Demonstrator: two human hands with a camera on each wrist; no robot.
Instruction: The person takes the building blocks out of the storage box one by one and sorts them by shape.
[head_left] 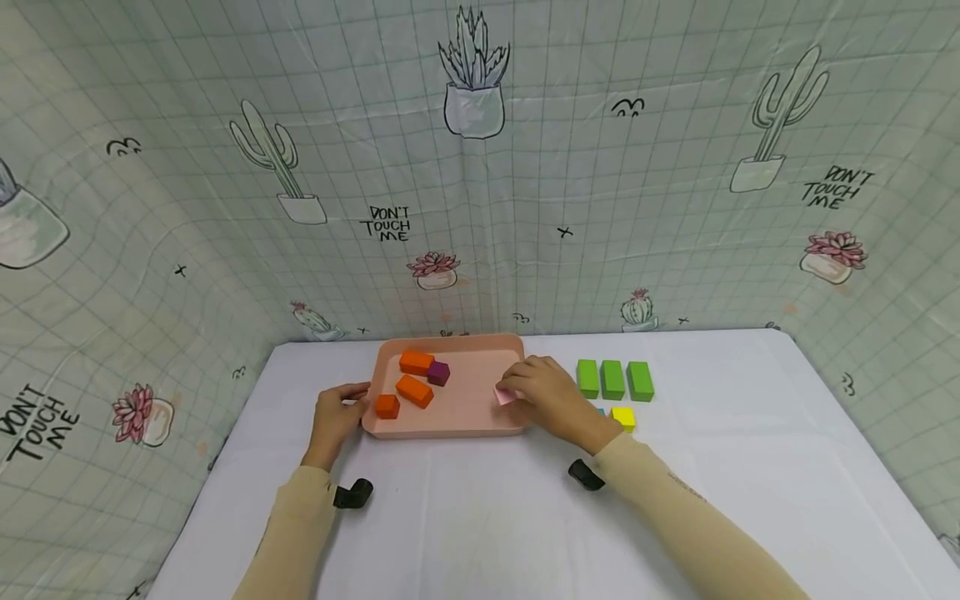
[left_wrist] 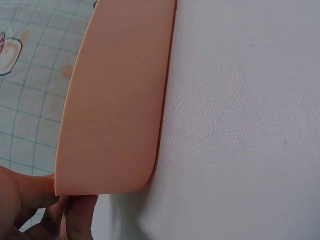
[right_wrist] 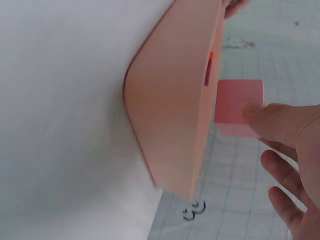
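Observation:
My right hand (head_left: pixel 551 396) pinches a pink block (right_wrist: pixel 239 102) between thumb and fingers, above the right end of a shallow peach tray (head_left: pixel 457 433). In the right wrist view, the block is held above the rim, its lower fingers spread apart from it. At the tray's left end, my left hand (head_left: pixel 337 419) holds the rim, with its fingers against the outer wall in the left wrist view. Inside the tray's left half lie two long orange blocks (head_left: pixel 415 391), a small orange block (head_left: pixel 387 407) and a purple block (head_left: pixel 438 373).
Three green blocks (head_left: pixel 612 380) stand in a row right of the tray. Nearer me are a yellow block (head_left: pixel 623 418) and a blue block, mostly hidden by the right hand. A patterned cloth (head_left: pixel 510 208) rises behind the white table (head_left: pixel 465 517).

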